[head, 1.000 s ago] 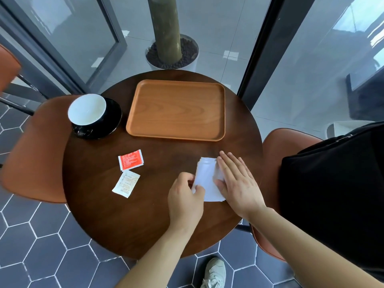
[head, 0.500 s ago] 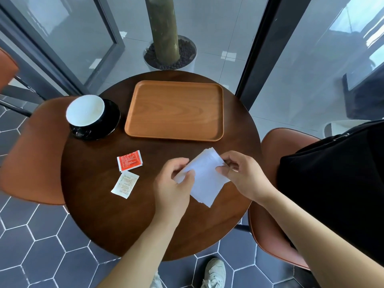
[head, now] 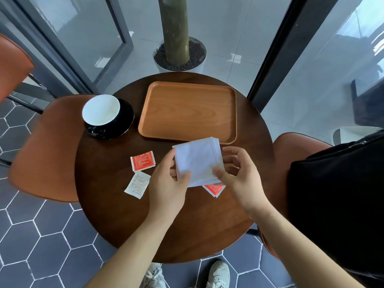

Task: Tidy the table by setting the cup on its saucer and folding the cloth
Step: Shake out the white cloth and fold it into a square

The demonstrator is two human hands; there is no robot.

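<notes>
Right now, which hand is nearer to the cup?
Left. The left hand grips the cloth at its left edge, with the cup farther back and to its left. The right hand grips the cloth's opposite edge, farther from the cup.

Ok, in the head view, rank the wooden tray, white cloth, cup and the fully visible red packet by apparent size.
1. wooden tray
2. white cloth and cup: near alike; the cloth looks slightly larger, but it is held up nearer the camera, so unranked.
3. red packet, smallest.
</notes>
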